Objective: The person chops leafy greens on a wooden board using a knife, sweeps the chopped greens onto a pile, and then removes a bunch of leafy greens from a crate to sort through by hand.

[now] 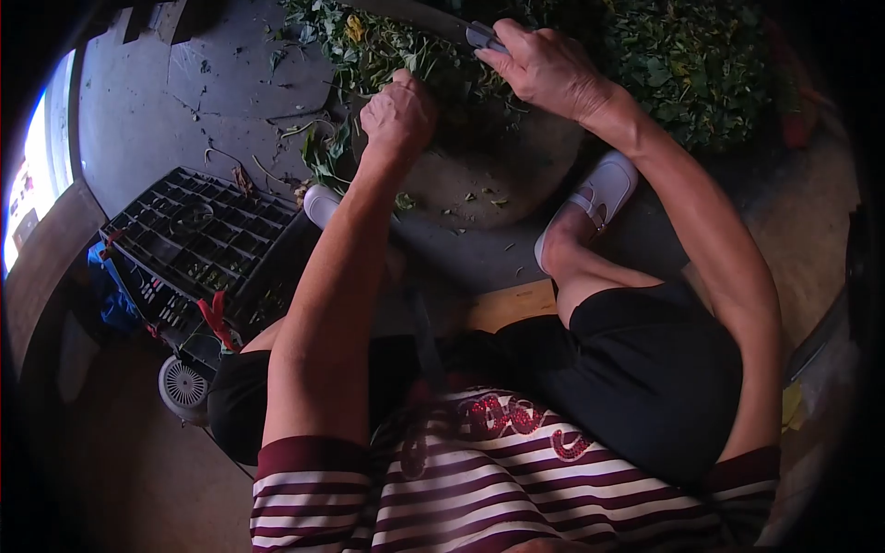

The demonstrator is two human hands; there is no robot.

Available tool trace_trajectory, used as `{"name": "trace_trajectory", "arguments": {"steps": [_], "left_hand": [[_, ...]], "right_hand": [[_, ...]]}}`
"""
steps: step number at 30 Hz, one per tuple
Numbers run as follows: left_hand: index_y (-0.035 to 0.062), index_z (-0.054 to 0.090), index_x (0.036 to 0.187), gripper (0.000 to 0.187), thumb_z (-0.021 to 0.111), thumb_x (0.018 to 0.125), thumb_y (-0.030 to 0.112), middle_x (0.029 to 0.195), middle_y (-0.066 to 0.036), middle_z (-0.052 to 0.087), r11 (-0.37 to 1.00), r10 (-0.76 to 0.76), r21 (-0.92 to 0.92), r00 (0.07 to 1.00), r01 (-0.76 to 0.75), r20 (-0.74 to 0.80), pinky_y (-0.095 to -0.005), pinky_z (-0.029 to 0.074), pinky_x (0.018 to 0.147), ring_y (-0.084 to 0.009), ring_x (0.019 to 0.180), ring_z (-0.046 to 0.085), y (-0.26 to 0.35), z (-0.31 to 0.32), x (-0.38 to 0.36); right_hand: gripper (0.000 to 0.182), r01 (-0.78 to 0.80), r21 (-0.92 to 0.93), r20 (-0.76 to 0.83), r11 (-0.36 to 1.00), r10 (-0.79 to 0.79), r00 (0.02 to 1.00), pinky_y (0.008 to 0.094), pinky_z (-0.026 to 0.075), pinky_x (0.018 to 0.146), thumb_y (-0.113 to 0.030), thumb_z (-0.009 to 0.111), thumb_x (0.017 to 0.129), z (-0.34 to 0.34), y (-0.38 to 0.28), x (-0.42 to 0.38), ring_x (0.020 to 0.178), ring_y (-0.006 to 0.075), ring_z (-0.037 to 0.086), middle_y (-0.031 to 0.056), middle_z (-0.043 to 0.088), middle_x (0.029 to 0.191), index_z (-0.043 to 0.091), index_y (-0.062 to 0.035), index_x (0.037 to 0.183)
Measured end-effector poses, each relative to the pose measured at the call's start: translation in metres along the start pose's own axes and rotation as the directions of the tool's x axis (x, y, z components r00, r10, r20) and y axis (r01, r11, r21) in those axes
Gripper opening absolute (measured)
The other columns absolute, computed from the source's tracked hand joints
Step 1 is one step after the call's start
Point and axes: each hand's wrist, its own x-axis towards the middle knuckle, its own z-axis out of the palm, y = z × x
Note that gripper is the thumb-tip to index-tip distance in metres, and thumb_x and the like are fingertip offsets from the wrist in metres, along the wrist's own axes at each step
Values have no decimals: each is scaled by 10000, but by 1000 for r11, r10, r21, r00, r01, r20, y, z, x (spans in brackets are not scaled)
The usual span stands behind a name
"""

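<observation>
My right hand (550,74) is wrapped around the handle of a large knife (419,15), whose blade points to the upper left over the leaves. Lower and to the left, my left hand (400,114) is closed at the near edge of a heap of leafy greens (415,51), its fingers curled on some of them. What lies under those fingers is mostly hidden. Beneath the greens is a round chopping board (498,189), with small leaf scraps on its near part.
A big pile of chopped greens (687,74) lies at the upper right. To the left stand a black plastic crate (198,230) with a red object (217,318) on its side and a small grey fan (182,382). Leaf bits litter the concrete floor (221,101). A wooden seat (512,304) shows below me.
</observation>
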Motion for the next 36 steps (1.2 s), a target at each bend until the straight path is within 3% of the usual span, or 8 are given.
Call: {"name": "trace_trajectory", "arguments": {"steps": [10,12,20,22,26,30,33,36], "left_hand": [[2,504,957,280,490,810,240,922,-231,627,999,45,-13,999,-44,21,-456,482,751,-392,860,620,-3,-3,3],[-3,485,975,301,502,811,248,929,-232,624,998,67,-12,997,-67,33,-455,483,749,-394,865,617,-4,-3,0],[-12,393,1185,662,669,742,395,1198,-214,459,971,211,-76,959,-228,-188,-420,431,845,-342,1042,495,-24,-2,-33],[-12,344,1274,759,671,735,409,1257,-215,415,926,370,97,823,-366,-431,-430,368,921,-337,1119,444,-30,-3,-26],[1,309,1328,865,654,718,507,1341,-175,372,813,581,243,708,-529,-401,-440,306,977,-331,1218,375,-36,-21,4],[2,344,1300,844,610,734,568,1292,-185,418,810,585,197,749,-552,-312,-439,332,947,-338,1177,411,-40,-19,11],[-38,346,1276,876,564,738,619,1216,-206,441,910,414,179,857,-375,-308,-451,340,923,-352,1113,432,-29,-15,-8],[-64,360,1225,863,600,720,593,1198,-213,435,979,204,89,912,-185,-355,-447,347,899,-358,1091,433,-9,6,-28]], "right_hand": [[241,421,71,-443,904,-349,826,419,470,519,-257,564,869,-5,-30,10,624,370,596,154,595,628,452,-43,868],[258,-38,50,104,998,33,994,422,477,540,-262,549,875,21,-9,-13,643,374,601,178,597,641,437,-30,866],[277,11,-20,128,1000,-8,992,429,461,529,-274,535,880,29,-2,-17,617,365,597,165,579,603,426,-27,824],[284,4,88,95,996,-13,995,422,433,504,-293,544,877,13,3,-15,577,346,585,153,553,577,439,-42,798],[207,136,126,-41,983,-132,990,371,386,463,-206,565,878,-21,24,-28,533,331,554,151,517,575,473,-33,813],[158,48,197,-83,979,-32,996,322,366,462,-181,550,893,-48,39,-61,496,196,510,99,487,575,504,-33,861],[220,1,252,-197,968,51,979,343,360,430,-209,556,887,-50,49,-90,467,260,522,123,504,547,474,-37,778],[238,-249,349,-104,903,302,948,304,332,429,-226,539,907,-42,62,-119,451,156,414,83,449,536,489,-33,777]]}}
